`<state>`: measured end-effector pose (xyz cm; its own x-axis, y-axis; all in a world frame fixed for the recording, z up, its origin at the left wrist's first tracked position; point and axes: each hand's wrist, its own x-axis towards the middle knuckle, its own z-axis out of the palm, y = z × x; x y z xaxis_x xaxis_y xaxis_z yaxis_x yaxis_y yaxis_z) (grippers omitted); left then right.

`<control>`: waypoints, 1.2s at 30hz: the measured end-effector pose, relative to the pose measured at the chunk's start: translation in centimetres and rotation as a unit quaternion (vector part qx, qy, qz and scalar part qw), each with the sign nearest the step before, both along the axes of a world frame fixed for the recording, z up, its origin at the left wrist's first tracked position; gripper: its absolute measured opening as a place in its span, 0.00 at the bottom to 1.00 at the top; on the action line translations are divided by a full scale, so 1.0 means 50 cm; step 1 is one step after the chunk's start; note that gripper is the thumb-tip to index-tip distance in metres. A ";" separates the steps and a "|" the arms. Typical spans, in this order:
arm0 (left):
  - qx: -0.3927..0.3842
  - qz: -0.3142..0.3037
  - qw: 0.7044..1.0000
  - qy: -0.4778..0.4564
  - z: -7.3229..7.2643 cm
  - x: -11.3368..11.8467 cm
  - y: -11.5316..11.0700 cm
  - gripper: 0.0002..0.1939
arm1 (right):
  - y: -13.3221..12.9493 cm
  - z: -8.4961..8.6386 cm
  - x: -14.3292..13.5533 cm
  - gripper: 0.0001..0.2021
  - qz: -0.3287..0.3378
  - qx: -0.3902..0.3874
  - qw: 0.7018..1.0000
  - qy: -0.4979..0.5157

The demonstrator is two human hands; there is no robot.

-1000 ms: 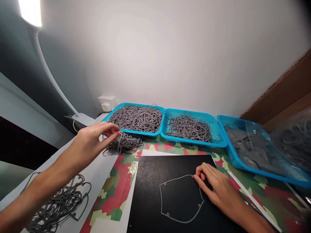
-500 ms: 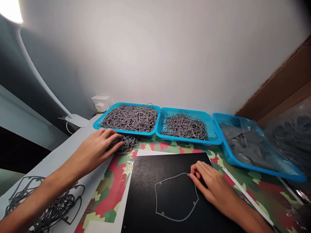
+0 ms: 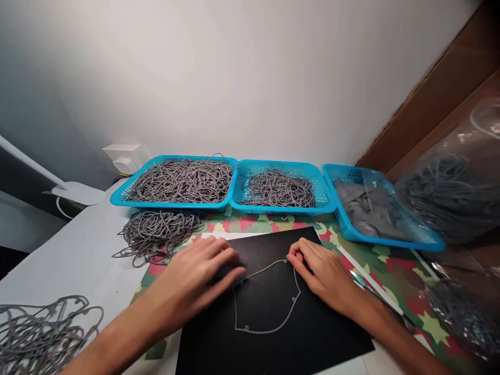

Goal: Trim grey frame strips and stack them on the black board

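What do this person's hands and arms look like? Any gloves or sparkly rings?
Both the left hand and the right hand are bare: no gloves, and I see no rings. The slim forearms show no sleeves, watch or bracelet. The left fingers look a bit blurry.

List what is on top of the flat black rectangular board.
A thin grey angular loop lies there, the right hand touching its upper-right corner. Whatever the left hand covers cannot be seen.
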<state>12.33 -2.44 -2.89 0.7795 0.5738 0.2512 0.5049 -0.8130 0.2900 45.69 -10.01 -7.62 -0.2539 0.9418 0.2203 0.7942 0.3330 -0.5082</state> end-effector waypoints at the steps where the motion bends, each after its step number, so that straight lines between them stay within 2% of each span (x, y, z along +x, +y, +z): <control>1: -0.044 -0.016 0.999 0.012 -0.010 0.018 -0.002 0.14 | 0.000 0.005 0.000 0.10 0.000 -0.008 1.000 0.002; 3: -0.130 -0.032 0.991 0.029 -0.028 0.030 0.001 0.17 | -0.001 0.015 0.001 0.07 -0.001 -0.025 1.000 0.007; 7: -0.252 -0.029 0.967 0.026 -0.054 -0.001 0.009 0.15 | -0.001 0.031 0.004 0.08 0.004 -0.067 0.998 0.017; 10: -0.292 -0.030 0.956 0.014 -0.057 -0.017 0.003 0.12 | -0.001 0.037 0.007 0.10 0.022 -0.086 0.996 0.018; 13: -0.303 -0.033 0.952 0.003 -0.046 -0.010 -0.004 0.12 | -0.002 0.038 0.008 0.10 0.016 -0.069 0.997 0.010; 17: -0.297 -0.022 0.954 -0.025 -0.035 -0.002 -0.004 0.13 | -0.003 0.032 0.007 0.10 -0.006 -0.033 0.999 0.013; 23: -0.256 0.001 0.966 -0.027 -0.054 -0.002 -0.013 0.08 | -0.004 0.011 0.010 0.08 -0.011 -0.012 1.000 0.008; 27: -0.216 -0.006 0.976 -0.029 -0.044 -0.003 -0.020 0.08 | -0.006 -0.009 0.008 0.06 -0.016 0.023 0.999 -0.017; 30: -0.178 0.030 0.983 -0.014 -0.020 -0.056 -0.002 0.11 | -0.006 -0.019 0.003 0.06 -0.023 0.048 0.998 -0.030; 34: -0.094 0.140 0.985 0.016 0.012 -0.167 0.044 0.21 | -0.004 -0.022 0.000 0.06 -0.022 0.061 0.997 -0.044; 36: -0.095 0.155 0.983 0.041 0.020 -0.196 0.059 0.23 | -0.003 -0.022 0.000 0.06 -0.022 0.063 0.997 -0.046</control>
<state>2.51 0.50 -1.90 0.5732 0.8171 0.0607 0.7473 -0.5517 0.3703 45.69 -10.16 -8.71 -0.2377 0.9190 0.3144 0.8512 0.3530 -0.3883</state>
